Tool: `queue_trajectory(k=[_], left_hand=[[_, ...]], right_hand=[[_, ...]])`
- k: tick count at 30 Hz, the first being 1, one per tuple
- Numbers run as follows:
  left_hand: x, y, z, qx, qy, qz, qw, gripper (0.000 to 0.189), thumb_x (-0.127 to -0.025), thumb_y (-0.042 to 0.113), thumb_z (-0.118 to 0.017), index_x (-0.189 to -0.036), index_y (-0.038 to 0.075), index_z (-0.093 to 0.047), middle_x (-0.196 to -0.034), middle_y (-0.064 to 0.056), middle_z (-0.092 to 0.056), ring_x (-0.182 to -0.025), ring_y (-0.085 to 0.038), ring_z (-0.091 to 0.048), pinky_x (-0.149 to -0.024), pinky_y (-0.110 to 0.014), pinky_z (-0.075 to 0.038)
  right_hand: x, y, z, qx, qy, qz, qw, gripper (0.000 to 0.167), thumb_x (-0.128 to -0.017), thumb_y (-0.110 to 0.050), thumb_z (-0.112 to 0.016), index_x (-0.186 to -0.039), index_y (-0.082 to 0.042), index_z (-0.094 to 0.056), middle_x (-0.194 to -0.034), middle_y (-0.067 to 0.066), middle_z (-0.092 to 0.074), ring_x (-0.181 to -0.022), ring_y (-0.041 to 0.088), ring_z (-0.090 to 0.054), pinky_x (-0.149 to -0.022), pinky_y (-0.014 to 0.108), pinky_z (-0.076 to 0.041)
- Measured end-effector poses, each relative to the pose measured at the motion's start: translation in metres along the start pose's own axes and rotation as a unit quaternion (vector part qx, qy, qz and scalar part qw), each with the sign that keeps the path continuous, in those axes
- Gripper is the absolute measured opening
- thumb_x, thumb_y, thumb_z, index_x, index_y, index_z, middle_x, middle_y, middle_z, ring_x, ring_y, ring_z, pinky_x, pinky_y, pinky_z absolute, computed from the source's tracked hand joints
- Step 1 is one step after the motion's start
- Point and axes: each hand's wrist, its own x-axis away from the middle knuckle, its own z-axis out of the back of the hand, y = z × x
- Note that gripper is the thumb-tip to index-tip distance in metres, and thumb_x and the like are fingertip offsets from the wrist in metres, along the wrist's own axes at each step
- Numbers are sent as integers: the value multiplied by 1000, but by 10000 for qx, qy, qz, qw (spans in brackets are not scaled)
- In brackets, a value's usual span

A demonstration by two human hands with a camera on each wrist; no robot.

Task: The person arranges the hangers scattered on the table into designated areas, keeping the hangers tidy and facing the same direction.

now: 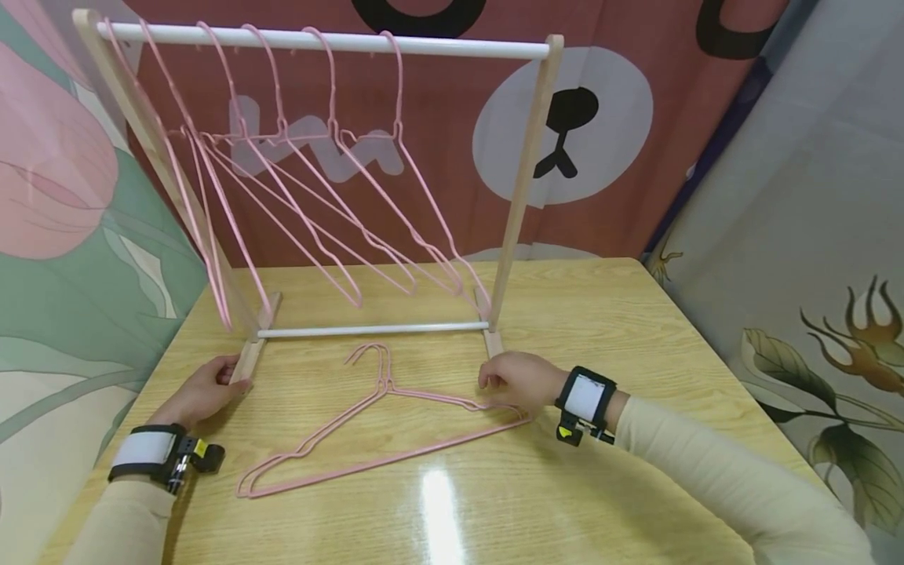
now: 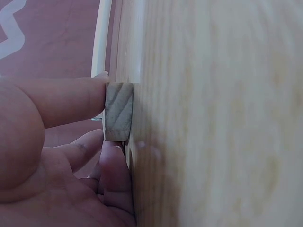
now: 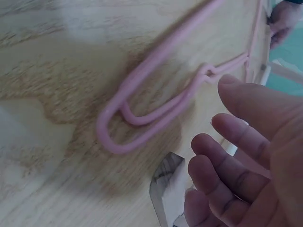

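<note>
A small garment rack with a white top rod and wooden side posts stands on the table. My left hand pinches the front end of its left wooden foot; in the left wrist view, thumb and fingers hold the foot's end from two sides. Beside the right foot is my right hand, its fingers loosely bent. The right wrist view shows nothing in that hand, with the foot's end close by the fingertips. Two pink hangers lie overlapped on the table, their right tip near my right hand.
Several pink hangers hang from the top rod, mostly on its left and middle. A white lower rod joins the feet. Behind the wooden table hangs a red printed cloth; patterned fabric borders the right side.
</note>
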Motion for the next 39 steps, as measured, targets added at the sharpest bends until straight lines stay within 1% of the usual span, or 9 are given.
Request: queue_trajectory(k=[5, 9, 13, 18, 21, 29, 32, 35, 39], left_hand=[[-1, -1, 0, -23, 18, -24, 10000, 61, -103, 11, -59, -142, -25, -29, -112, -28, -49, -97, -31, -47, -72, -23, -40], [-1, 0, 1, -57, 5, -29, 10000, 62, -103, 12, -59, -142, -25, -28, -115, -31, -49, -99, -32, -47, -73, -23, -40], [0, 0, 1, -82, -16, 13, 10000, 62, -103, 12, -59, -142, -25, -28, -116, -31, -49, -100, -34, -48, -74, -24, -40], [0, 1, 1, -54, -39, 108, 9999, 62, -103, 12, -59, -142, -25, -28, -117, -31, -48, -102, -36, -47, -77, -29, -41], [0, 2, 1, -9, -37, 120, 9999, 63, -103, 11, -59, -143, -25, -27, -118, -32, -48, -102, -37, -48, -77, -28, -41], [-1, 1, 1, -49, -44, 173, 9998, 63, -103, 12, -58, -144, -24, -27, -119, -32, -47, -103, -38, -47, -78, -30, -41], [-2, 0, 1, -51, -48, 171, 9998, 63, -103, 13, -58, -144, -24, -27, -119, -32, -47, -103, -37, -47, -78, -29, -40], [-1, 0, 1, -33, -21, 105, 9999, 63, -103, 13, -59, -143, -24, -27, -118, -32, -48, -102, -35, -48, -75, -25, -40], [-1, 1, 1, -13, -17, 94, 10000, 62, -103, 13, -59, -143, -24, -28, -119, -33, -48, -102, -36, -48, -76, -27, -41]], right_hand=[[1, -4, -3, 212, -5, 65, 9998, 18, -87, -19, -82, -100, -11, -72, -87, -3, -66, -79, 12, -60, -73, 28, -50], [1, -2, -9, 336, -153, 68, 9993, 14, -87, -20, -82, -95, -16, -71, -81, -10, -61, -74, 6, -55, -68, 25, -47], [0, 0, -15, 377, -278, 13, 9989, 14, -87, -23, -82, -92, -20, -69, -76, -15, -55, -69, 3, -49, -63, 23, -44], [-1, 0, -19, 422, -236, 77, 9988, 15, -87, -23, -82, -90, -20, -67, -74, -15, -54, -67, 2, -48, -62, 23, -43], [-2, 0, -18, 412, -198, 146, 9988, 15, -87, -21, -81, -88, -19, -66, -73, -14, -54, -66, 2, -48, -62, 23, -43], [-3, -1, -17, 275, -292, 80, 9992, 16, -90, -20, -79, -86, -20, -64, -72, -15, -53, -65, 2, -48, -61, 23, -42], [-3, 1, -18, 195, -336, 107, 9992, 15, -91, -20, -78, -87, -20, -63, -72, -15, -53, -64, 2, -47, -60, 23, -42], [-2, 4, -18, 36, -388, 177, 9991, 13, -92, -20, -76, -88, -19, -64, -71, -14, -52, -64, 2, -47, -61, 22, -42], [-2, 8, -17, -286, -544, 156, 9980, 9, -93, -20, -74, -91, -19, -65, -72, -14, -53, -65, 1, -47, -62, 22, -42]])
